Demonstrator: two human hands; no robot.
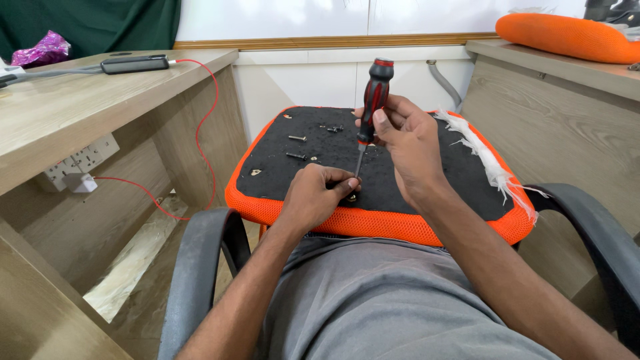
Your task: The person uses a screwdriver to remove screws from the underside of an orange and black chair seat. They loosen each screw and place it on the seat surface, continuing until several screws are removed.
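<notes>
Right hand (407,143) is wrapped around the lower handle of a red-and-black screwdriver (372,100), which stands nearly upright with its tip down just beside the left fingertips. Left hand (319,197) is closed, its fingertips pinched together at the screwdriver's tip on something too small to make out, near the front edge of the seat pad (427,167). That pad lies upside down across the person's lap, black underside up, with an orange mesh rim all round.

Beyond the left hand, on the black surface, lie several loose screws (297,139), a few dark and scattered toward the far edge. To the right of the right hand, a strip of frayed white cloth (490,163) runs along the pad's edge. Below both hands show the grey trousers (373,300) and, on either side, the dark armrests (200,267) of a chair.

Well to the left of the left hand stands a wooden table (60,113) carrying a dark tool (133,65) with a red cable (207,127) that drops to a white plug (81,183) at a socket strip. Far to the right, on another wooden surface, lies an orange cushion (567,37).
</notes>
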